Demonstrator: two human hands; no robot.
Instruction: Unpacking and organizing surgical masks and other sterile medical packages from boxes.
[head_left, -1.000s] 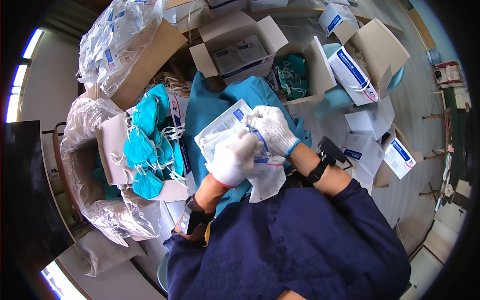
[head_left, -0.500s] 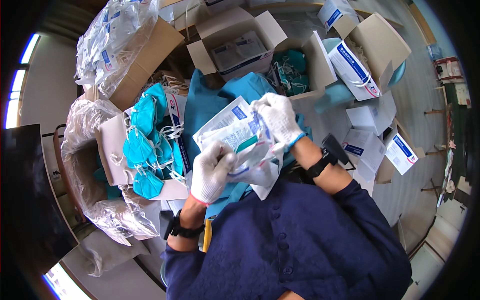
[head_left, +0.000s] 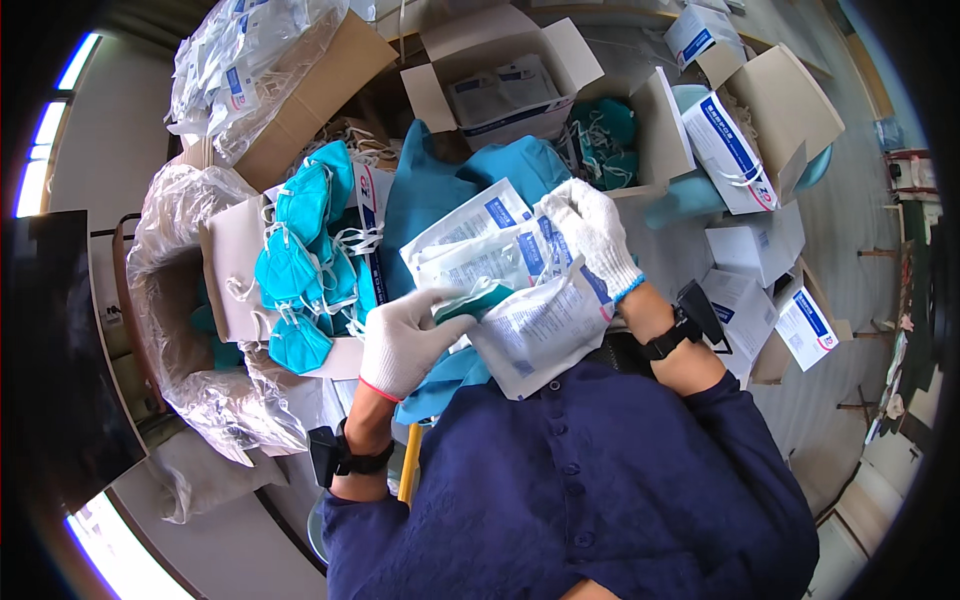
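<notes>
Our gloved left hand [head_left: 405, 340] pinches a teal mask [head_left: 478, 298] at the mouth of a clear pouch [head_left: 535, 325], which our right hand [head_left: 590, 225] grips closed at chest height.

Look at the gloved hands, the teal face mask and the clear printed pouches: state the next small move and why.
Probably push the teal folded face mask deeper into the clear printed plastic pouch. The left hand pinches the mask at the pouch's mouth, only partly inside, while the right hand grips the stack of pouches from above, steadying it.
</notes>
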